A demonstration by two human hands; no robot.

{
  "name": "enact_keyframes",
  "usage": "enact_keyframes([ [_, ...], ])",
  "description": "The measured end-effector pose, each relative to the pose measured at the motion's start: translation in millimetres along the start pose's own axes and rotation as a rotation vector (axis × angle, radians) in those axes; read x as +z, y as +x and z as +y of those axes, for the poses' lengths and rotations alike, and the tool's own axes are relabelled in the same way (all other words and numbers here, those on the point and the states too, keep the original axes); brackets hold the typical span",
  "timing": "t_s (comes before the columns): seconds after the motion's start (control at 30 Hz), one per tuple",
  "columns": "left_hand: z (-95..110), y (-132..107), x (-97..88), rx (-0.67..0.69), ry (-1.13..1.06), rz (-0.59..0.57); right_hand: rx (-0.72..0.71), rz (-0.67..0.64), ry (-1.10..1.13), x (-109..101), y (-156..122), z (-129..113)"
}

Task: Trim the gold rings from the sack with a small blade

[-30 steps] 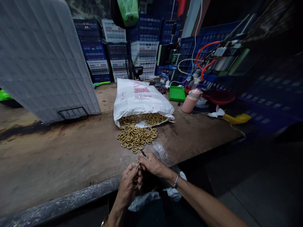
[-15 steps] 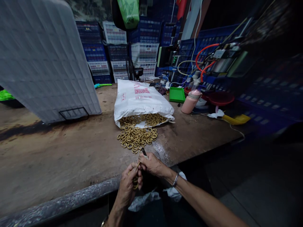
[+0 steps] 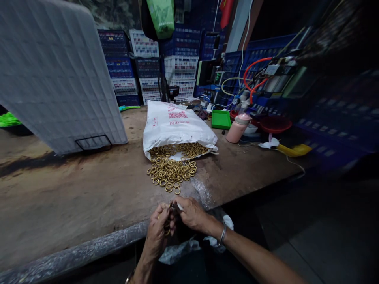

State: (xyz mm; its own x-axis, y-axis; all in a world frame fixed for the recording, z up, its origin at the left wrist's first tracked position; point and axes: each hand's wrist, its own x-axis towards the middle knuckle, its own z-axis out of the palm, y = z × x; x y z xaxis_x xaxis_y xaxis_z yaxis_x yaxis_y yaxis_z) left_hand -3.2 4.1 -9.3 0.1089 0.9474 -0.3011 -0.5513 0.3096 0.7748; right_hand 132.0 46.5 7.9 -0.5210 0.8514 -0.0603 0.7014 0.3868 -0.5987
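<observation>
My left hand (image 3: 157, 225) is closed around several brass-coloured rings (image 3: 167, 229), just off the table's front edge. Against its fingertips works my right hand (image 3: 194, 213), closed on a slim black-and-white tool (image 3: 180, 206); the fingers hide most of it, so its exact kind cannot be made out. Beyond both hands lies a heap of brass rings (image 3: 173, 172) on the table. The heap spills from the open mouth of a white sack (image 3: 180, 126) with red print, and more rings show inside.
A tall pale ribbed panel (image 3: 65, 79) stands at the left of the wooden table (image 3: 97, 197). Right of the sack are a green tray (image 3: 221, 120), a pink bottle (image 3: 237, 129) and a red dish (image 3: 274, 124). Stacked crates (image 3: 180, 67) line the back.
The tool in my right hand has swung down from pointing up and away to the left fingertips. Both hands have drawn slightly together; one ring at the heap's front edge is now uncovered.
</observation>
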Motion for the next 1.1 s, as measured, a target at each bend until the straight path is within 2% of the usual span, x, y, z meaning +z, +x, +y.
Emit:
enact_keyframes([
  [0.13,1.7,-3.4,1.8,0.008,0.017,0.008,0.013,-0.033,-0.165,0.7,0.7,-0.5],
  [0.23,3.0,-14.9,8.4,-0.020,0.021,-0.006,0.151,-0.003,-0.300,-3.8,5.0,6.0],
  [0.33,-4.0,-28.8,12.3,-0.120,0.031,-0.094,0.239,0.057,-0.366,-12.1,9.9,16.3],
  [0.4,-15.7,-33.7,8.5,-0.239,0.002,-0.089,0.233,0.103,-0.348,-15.8,13.5,21.6],
  [0.47,-31.2,-32.4,-1.4,-0.388,-0.057,0.021,0.221,0.159,-0.299,-15.8,18.1,24.5],
  [0.53,-46.9,-25.7,-14.4,-0.578,-0.132,0.220,0.226,0.213,-0.243,-12.8,24.1,25.3],
  [0.6,-59.5,-16.2,-25.6,-0.658,-0.253,0.422,0.235,0.245,-0.202,-8.6,30.9,24.9],
  [0.67,-68.2,-7.0,-31.5,-0.659,-0.349,0.531,0.218,0.261,-0.187,-5.0,37.3,24.2],
  [0.73,-74.7,0.3,-32.6,-0.596,-0.388,0.556,0.181,0.269,-0.196,-2.6,42.3,23.9],
  [0.87,-89.0,8.2,-34.2,-0.457,-0.471,0.477,0.199,0.248,-0.242,1.2,48.4,26.5],
  [1.0,-101.2,10.6,-43.1,-0.411,-0.553,0.419,0.208,0.261,-0.261,6.1,50.9,32.1],
  [1.1,-103.0,11.0,-45.7,-0.415,-0.485,0.420,0.185,0.290,-0.241,8.2,50.9,35.4],
])
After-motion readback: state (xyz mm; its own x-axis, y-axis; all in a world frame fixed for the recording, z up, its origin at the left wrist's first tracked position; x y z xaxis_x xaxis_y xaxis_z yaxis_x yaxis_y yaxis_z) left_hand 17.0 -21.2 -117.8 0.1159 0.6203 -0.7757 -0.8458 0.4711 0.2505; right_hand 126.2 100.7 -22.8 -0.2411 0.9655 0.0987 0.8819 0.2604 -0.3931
